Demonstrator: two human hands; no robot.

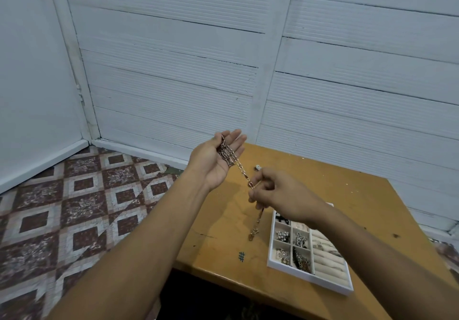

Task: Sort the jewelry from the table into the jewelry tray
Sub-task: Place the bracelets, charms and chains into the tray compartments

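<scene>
A long link chain [227, 153] lies bunched on the upturned palm of my left hand [213, 163], whose fingers are straight. From there the chain runs down to my right hand [278, 190], which pinches it between thumb and fingers. The chain's loose end hangs below that hand, its clasp just above the table. The white jewelry tray [346, 287] sits on the table at the lower right, with small compartments holding jewelry and cream ring rolls on its right side. My right wrist hides the tray's far end.
The wooden table [360, 190] has a small pale piece [258, 168] lying near its far edge, beyond my right hand. A hash mark [241, 257] is drawn near the front edge. Patterned floor tiles lie to the left, white panelled walls behind.
</scene>
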